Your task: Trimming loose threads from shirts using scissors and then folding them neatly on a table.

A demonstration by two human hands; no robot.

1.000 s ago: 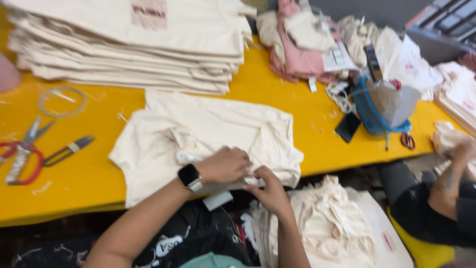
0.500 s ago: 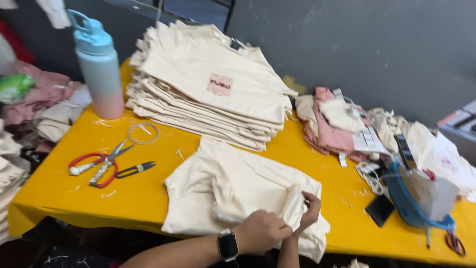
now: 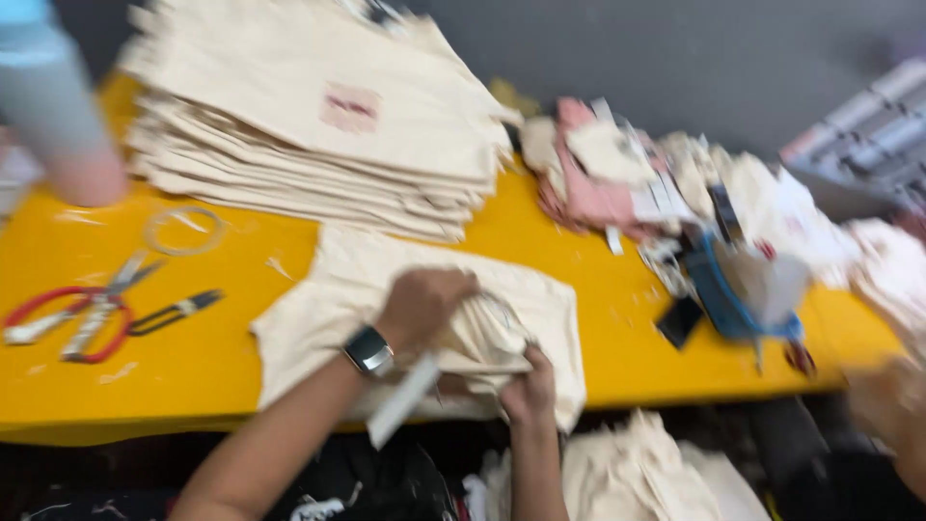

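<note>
At lower centre of the frame, the left hand [image 3: 422, 307] and right hand [image 3: 526, 388] bunched the cream shirt [image 3: 338, 289] on the yellow table [image 3: 617, 338], fingers curled and pinching folds to gather the cloth, scissors [image 3: 82, 314] lying left.

The cream folded cloth garment [image 3: 386, 309] looks soft, matt and creased, like the tall stack of cream cloth pieces [image 3: 318, 135] behind it. The yellow bench [image 3: 193, 367] has a smooth, faintly glossy top. The red-handled scissors [image 3: 82, 314] show dull grey metal blades and shiny plastic handles
</note>
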